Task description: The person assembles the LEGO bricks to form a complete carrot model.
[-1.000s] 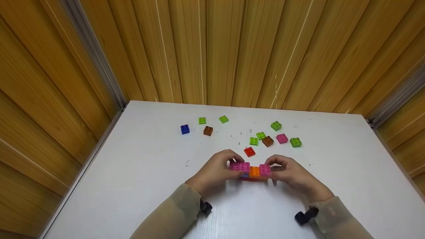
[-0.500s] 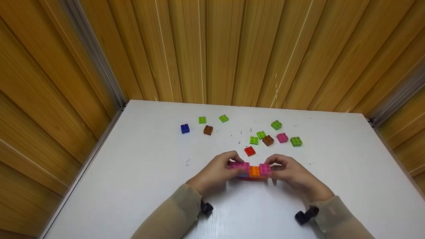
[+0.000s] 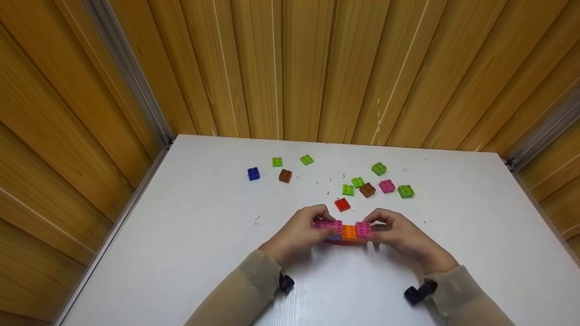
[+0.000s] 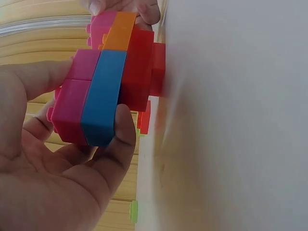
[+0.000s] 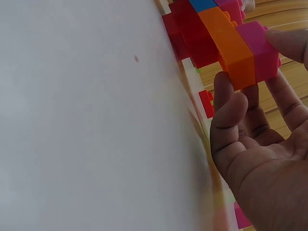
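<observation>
Left hand (image 3: 297,235): its grip is closed on the left end of the block stack (image 3: 346,232); in the left wrist view the thumb presses the pink and blue bricks from below and a finger lies along the pink top.
Stack: held between the two grips, low over the bench (image 3: 190,253) near its front middle; whether its red base touches the bench cannot be told. The top row runs pink, orange, pink; a blue brick (image 4: 102,96) sits under the left pink one, and red bricks (image 4: 139,67) form the bottom layer.
Right hand (image 3: 403,237): its grip is closed on the right end of the stack; in the right wrist view the thumb is against the orange brick (image 5: 226,41) and a fingertip rests on the pink brick (image 5: 260,45).
Red block (image 3: 342,204): loose on the bench, just behind the grips.
Far left of the grips: a blue block (image 3: 253,174), a brown block (image 3: 285,175) and two green blocks (image 3: 277,162), well behind the left hand.
Far right of the grips: a cluster of green blocks (image 3: 348,189), a second brown block (image 3: 367,189) and a pink block (image 3: 386,186), behind the right hand.
Sleeves: beige, reaching both wrists, each with a dark camera mount (image 3: 417,292).
Walls: wood panels (image 3: 290,68) around the bench.
</observation>
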`<action>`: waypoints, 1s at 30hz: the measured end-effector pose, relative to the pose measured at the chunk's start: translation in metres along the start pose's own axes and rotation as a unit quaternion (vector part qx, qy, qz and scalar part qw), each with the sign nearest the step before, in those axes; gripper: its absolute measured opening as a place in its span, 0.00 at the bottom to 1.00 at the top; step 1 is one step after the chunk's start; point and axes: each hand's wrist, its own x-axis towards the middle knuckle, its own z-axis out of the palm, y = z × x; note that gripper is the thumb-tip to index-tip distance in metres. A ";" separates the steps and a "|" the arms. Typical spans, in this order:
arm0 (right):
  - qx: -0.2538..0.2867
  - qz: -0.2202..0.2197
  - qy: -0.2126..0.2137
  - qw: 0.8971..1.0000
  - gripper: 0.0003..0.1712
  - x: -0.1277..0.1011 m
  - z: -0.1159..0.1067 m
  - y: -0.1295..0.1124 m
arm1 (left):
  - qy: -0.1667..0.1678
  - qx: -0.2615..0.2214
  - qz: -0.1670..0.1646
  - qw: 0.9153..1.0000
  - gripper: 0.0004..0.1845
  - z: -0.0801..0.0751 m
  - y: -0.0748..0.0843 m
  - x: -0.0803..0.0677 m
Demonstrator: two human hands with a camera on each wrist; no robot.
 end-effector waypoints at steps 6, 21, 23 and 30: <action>-0.005 0.000 -0.004 1.000 0.19 0.004 -0.001 -0.002 | 0.004 0.004 -0.006 1.000 0.04 -0.003 0.002 0.000; -0.078 0.018 0.084 0.993 0.18 -0.004 -0.055 -0.035 | 0.008 -0.008 -0.004 1.000 0.04 0.001 0.006 0.006; -0.060 0.031 0.144 0.987 0.14 -0.002 -0.070 -0.042 | 0.008 -0.012 -0.006 1.000 0.04 0.001 0.006 0.007; 0.073 0.026 0.254 0.964 0.05 0.010 -0.098 -0.045 | -0.001 -0.009 -0.012 1.000 0.04 -0.001 0.004 0.002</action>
